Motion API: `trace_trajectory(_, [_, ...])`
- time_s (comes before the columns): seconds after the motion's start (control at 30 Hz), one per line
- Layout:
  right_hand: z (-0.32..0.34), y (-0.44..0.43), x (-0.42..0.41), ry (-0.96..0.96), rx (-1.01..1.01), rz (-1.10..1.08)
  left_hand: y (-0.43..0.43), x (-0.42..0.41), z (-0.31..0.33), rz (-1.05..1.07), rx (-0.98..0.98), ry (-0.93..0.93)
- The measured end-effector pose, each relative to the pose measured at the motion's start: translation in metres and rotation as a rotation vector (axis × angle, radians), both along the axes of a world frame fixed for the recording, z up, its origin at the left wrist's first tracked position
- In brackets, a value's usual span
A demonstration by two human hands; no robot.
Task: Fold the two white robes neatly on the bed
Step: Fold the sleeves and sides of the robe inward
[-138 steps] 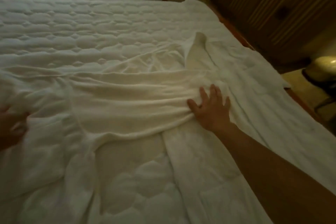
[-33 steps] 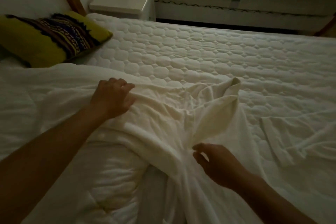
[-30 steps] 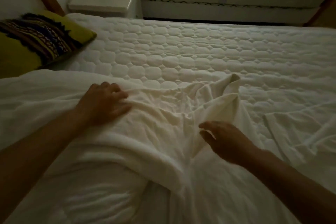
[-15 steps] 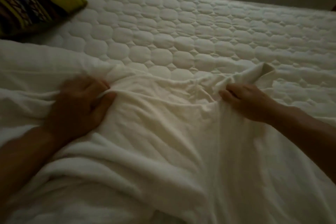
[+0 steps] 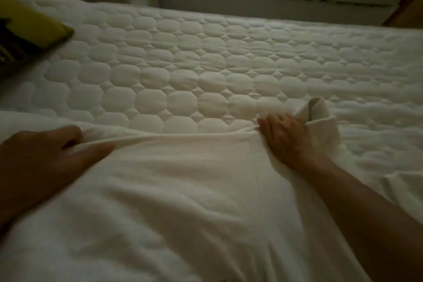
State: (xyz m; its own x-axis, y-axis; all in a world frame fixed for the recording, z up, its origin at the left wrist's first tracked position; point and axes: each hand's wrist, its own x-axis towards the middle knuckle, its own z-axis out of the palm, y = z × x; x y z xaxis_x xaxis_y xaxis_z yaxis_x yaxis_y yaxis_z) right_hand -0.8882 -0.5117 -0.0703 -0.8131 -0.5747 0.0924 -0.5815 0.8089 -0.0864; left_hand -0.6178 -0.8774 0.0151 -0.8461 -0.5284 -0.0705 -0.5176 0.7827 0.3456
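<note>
The far edge of the robe (image 5: 183, 190) is pinched by the left hand (image 5: 45, 155) and gripped in the curled fingers of the right hand (image 5: 288, 137), on the near half of the bed (image 5: 206, 64). It should be pulled taut and level before folding. Counted: two hands, one robe discernible, one cushion (image 5: 29, 30).

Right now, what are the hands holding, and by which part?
The white robe: left hand pinches its far edge, right hand grips the same edge.
</note>
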Motion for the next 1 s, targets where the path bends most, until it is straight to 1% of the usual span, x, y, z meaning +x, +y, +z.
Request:
trace_trajectory(0.07, [-0.014, 0.002, -0.007, 0.102, -0.094, 0.008, 0.002, -0.001, -0.014, -0.083, -0.054, -0.004])
trace_trajectory(0.1, [-0.018, 0.001, -0.008, 0.124, -0.097, 0.025, 0.004, -0.002, -0.020, -0.125, -0.107, -0.009])
trace_trajectory(0.23, [-0.016, 0.001, -0.013, 0.130, -0.047, 0.042, 0.011, -0.005, -0.027, -0.071, -0.229, -0.021])
trace_trajectory(0.27, [-0.010, -0.002, -0.009, 0.112, -0.019, 0.021, 0.014, -0.005, -0.026, -0.037, -0.224, -0.006])
trace_trajectory(0.33, [0.004, -0.009, 0.000, 0.087, 0.116, -0.023, 0.016, -0.009, -0.026, 0.040, -0.165, 0.056])
trace_trajectory(0.4, [0.025, -0.023, 0.018, 0.058, 0.233, -0.084, 0.023, -0.008, -0.014, -0.014, -0.165, 0.024])
trace_trajectory(0.43, [0.034, -0.030, 0.030, 0.069, 0.251, -0.106, 0.026, -0.004, -0.008, -0.055, -0.171, -0.006])
trace_trajectory(0.47, [0.042, -0.038, 0.044, 0.053, 0.201, -0.128, 0.027, -0.001, 0.001, -0.078, -0.160, -0.009])
trace_trajectory(0.5, [0.050, -0.048, 0.064, 0.002, 0.050, -0.132, 0.028, 0.005, 0.014, -0.091, -0.134, -0.012])
trace_trajectory(0.53, [0.060, -0.058, 0.090, -0.045, -0.133, -0.092, 0.027, 0.012, 0.028, -0.127, -0.133, -0.019])
trace_trajectory(0.6, [0.082, -0.072, 0.155, -0.122, -0.455, 0.069, 0.020, 0.033, 0.051, -0.210, -0.209, -0.103])
trace_trajectory(0.63, [0.093, -0.075, 0.188, -0.157, -0.552, 0.146, 0.012, 0.045, 0.059, -0.227, -0.263, -0.121])
trace_trajectory(0.67, [0.103, -0.073, 0.221, -0.212, -0.595, 0.203, 0.001, 0.060, 0.066, -0.216, -0.304, -0.112])
trace_trajectory(0.7, [0.107, -0.069, 0.249, -0.257, -0.590, 0.253, -0.010, 0.074, 0.071, -0.176, -0.322, -0.097])
trace_trajectory(0.77, [0.102, -0.059, 0.288, -0.268, -0.512, 0.332, -0.033, 0.098, 0.077, -0.067, -0.293, -0.022])
trace_trajectory(0.87, [0.096, -0.054, 0.314, -0.222, -0.414, 0.348, -0.053, 0.112, 0.084, 0.119, -0.210, 0.112])
trace_trajectory(0.97, [0.101, -0.064, 0.323, -0.216, -0.466, 0.344, -0.036, 0.127, 0.089, 0.351, -0.238, 0.226])
trace_trajectory(1.0, [0.102, -0.069, 0.324, -0.240, -0.495, 0.341, -0.020, 0.138, 0.091, 0.385, -0.236, 0.258])
